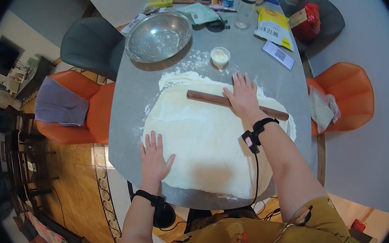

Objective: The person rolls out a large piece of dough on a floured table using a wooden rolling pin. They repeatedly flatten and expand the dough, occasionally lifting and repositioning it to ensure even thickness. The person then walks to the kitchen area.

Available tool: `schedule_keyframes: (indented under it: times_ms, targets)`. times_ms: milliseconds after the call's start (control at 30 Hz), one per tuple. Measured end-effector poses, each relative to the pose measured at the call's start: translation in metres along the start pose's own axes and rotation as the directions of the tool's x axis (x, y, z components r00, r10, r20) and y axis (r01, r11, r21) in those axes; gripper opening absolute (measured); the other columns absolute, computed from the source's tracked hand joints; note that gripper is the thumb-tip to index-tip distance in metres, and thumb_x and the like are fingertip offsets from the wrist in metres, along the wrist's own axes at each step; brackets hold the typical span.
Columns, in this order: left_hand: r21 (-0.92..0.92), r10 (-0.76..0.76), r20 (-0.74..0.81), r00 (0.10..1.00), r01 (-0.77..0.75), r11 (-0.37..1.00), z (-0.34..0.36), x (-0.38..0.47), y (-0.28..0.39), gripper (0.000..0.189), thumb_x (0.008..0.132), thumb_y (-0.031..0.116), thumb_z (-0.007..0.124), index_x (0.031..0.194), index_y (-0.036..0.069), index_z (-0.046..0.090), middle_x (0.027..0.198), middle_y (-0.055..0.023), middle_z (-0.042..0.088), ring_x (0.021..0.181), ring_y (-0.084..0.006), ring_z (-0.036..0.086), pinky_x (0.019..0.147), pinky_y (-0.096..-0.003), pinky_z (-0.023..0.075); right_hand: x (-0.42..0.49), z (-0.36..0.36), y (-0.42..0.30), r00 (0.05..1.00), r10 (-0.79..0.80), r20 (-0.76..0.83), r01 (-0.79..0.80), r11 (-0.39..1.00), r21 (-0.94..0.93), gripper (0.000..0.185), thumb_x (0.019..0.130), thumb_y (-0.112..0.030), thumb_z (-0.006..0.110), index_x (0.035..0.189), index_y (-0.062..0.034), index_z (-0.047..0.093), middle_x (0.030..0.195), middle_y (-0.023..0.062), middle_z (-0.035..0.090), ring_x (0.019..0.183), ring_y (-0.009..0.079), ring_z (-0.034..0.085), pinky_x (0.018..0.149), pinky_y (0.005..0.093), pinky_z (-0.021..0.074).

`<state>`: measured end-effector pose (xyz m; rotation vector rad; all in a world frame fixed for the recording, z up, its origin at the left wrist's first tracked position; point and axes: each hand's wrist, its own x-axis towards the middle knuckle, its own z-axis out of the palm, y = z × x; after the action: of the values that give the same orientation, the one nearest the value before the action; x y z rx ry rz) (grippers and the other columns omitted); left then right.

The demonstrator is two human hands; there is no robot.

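Observation:
A broad sheet of pale dough (210, 141) lies flat on the grey table, loose flour around its far and left edges. Across its far part rests a dark wooden rolling pin (207, 98). My right hand (245, 95) is laid over the pin right of its middle, palm down with fingers spread beyond it, not wrapped around it. Flat at the dough's left edge, my left hand (155, 160) has its fingers apart and holds nothing. Beyond the dough stands a small clear cup of white powder (220, 56).
A floury steel basin (159, 37) is at the far left of the table (127, 114). Farther back are a glass jar (245, 13), a yellow bag (275, 26), a phone (278, 55) and several packets. Orange chairs (346, 98) flank the table. Cables hang from both wrist straps.

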<state>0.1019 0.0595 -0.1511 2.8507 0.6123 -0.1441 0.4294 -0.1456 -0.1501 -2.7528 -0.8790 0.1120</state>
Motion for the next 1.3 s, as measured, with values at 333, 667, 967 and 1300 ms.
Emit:
schedule_keyframes:
  times_ms: [333, 667, 967, 1300]
  targets:
    - [0.006, 0.051, 0.025, 0.998, -0.051, 0.999, -0.002, 0.001, -0.004, 0.089, 0.098, 0.049, 0.061, 0.162, -0.002, 0.027, 0.17, -0.0254, 0.02, 0.158, -0.0416, 0.016, 0.124, -0.0652, 0.0095, -0.094, -0.023, 0.044, 0.98, -0.199, 0.028, 0.199, 0.98, -0.016, 0.039, 0.098, -0.031, 0.065, 0.129, -0.008, 0.062, 0.125, 0.0108, 0.058, 0.12, 0.0303, 0.054, 0.103, 0.0512, 0.0417]
    - [-0.168, 0.261, 0.104, 0.96, -0.242, 0.956, -0.054, 0.037, -0.045, 0.081, 0.096, 0.036, 0.066, 0.159, -0.003, 0.032, 0.167, -0.0262, 0.028, 0.156, -0.0433, 0.022, 0.121, -0.0705, 0.0073, -0.133, -0.024, -0.012, 0.983, -0.137, 0.12, 0.164, 0.954, -0.25, 0.037, 0.094, -0.038, 0.069, 0.113, -0.0068, 0.063, 0.109, 0.0084, 0.059, 0.109, 0.0256, 0.059, 0.083, 0.0421, 0.0511]
    - [-0.279, 0.442, 0.055, 0.895, -0.411, 0.868, -0.045, 0.024, 0.005, 0.076, 0.098, 0.034, 0.064, 0.158, -0.002, 0.033, 0.166, -0.0245, 0.03, 0.155, -0.0417, 0.025, 0.121, -0.0669, 0.0141, -0.137, -0.027, -0.036, 0.974, 0.142, 0.179, -0.142, 0.99, -0.012, 0.042, 0.092, -0.039, 0.071, 0.109, -0.001, 0.063, 0.108, 0.0169, 0.065, 0.103, 0.036, 0.066, 0.086, 0.0498, 0.0552]
    - [-0.591, 0.276, 0.254, 0.927, -0.077, 0.803, -0.017, -0.042, 0.124, 0.085, 0.095, 0.02, 0.068, 0.162, -0.002, 0.02, 0.137, -0.027, 0.047, 0.119, -0.0443, 0.057, 0.098, -0.046, 0.0517, -0.133, 0.007, -0.062, 0.778, 0.266, 0.569, -0.619, 0.481, 0.621, 0.064, 0.092, -0.051, 0.069, 0.103, 0.0121, 0.065, 0.074, 0.0201, 0.072, 0.068, 0.0292, 0.075, 0.07, 0.0415, 0.0598]
